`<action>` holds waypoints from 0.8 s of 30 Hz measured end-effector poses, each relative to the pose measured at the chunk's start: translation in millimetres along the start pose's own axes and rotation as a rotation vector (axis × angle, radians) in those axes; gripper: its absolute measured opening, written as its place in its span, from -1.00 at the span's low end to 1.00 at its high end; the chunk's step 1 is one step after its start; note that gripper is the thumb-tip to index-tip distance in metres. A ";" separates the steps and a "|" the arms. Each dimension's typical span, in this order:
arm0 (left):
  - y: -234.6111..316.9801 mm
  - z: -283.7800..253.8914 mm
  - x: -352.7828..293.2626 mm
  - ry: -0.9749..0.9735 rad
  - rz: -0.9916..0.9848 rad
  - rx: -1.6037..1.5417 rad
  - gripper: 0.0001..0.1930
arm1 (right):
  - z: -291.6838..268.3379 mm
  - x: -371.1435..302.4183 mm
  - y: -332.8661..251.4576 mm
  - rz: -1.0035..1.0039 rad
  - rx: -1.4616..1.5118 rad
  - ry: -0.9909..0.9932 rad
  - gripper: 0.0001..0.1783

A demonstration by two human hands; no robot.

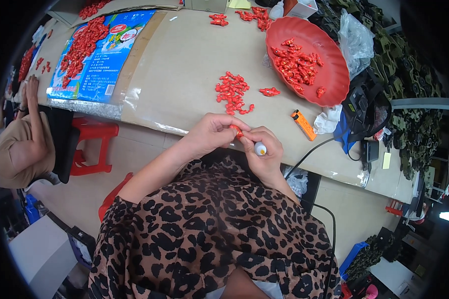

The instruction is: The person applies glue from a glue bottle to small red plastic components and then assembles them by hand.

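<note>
My left hand (209,133) pinches a small red plastic piece (238,131) with yellow marks, just off the table's near edge. My right hand (268,157) meets it there, fingertips against the same piece. Tucked in the right hand's curled fingers is a small white bottle (260,148), its yellowish nozzle end facing up; the rest is hidden. Just beyond my hands lies a loose pile of small red parts (231,92). To its right rests a single red piece (270,91), apparently put together from parts. A red scalloped bowl (334,74) holds many similar pieces.
An orange lighter (303,124) and a crumpled white tissue (328,119) lie right of my hands, near a black mesh bag (366,104) and cable. More red parts cover a blue printed cardboard sheet (105,70) at left. Another person (25,144) sits beyond a red stool (92,147).
</note>
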State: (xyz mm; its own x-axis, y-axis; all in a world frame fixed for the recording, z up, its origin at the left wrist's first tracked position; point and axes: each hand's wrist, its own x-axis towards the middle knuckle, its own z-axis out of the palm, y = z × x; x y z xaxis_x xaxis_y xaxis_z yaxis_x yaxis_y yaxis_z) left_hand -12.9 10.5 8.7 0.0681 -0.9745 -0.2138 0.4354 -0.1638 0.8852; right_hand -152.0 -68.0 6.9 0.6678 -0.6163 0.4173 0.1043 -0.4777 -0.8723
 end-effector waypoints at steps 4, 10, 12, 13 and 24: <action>0.5 1.8 -0.7 0.009 0.003 0.006 -0.76 | 0.4 0.4 0.1 -0.008 -0.008 -0.003 -0.90; 1.9 4.8 -1.2 0.039 0.007 0.013 -0.74 | 1.0 -0.9 3.3 -0.014 0.002 -0.002 -0.89; 2.7 5.7 -1.5 0.047 0.007 0.010 -0.74 | 0.9 -0.1 2.0 -0.020 -0.003 -0.001 -0.89; 2.5 6.0 -1.4 0.047 0.008 0.011 -0.74 | 0.7 0.2 1.4 -0.025 -0.008 -0.001 -0.89; 1.9 7.1 -1.6 0.061 0.023 0.003 -0.74 | 1.1 -0.2 3.2 -0.048 -0.016 -0.003 -0.88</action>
State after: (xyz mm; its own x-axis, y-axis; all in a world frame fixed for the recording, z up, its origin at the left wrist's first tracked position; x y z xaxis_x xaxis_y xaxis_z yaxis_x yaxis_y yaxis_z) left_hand -18.6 10.7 13.6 0.1328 -0.9668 -0.2183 0.4306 -0.1421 0.8913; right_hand -151.1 -68.7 3.7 0.6648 -0.5902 0.4579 0.1247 -0.5167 -0.8470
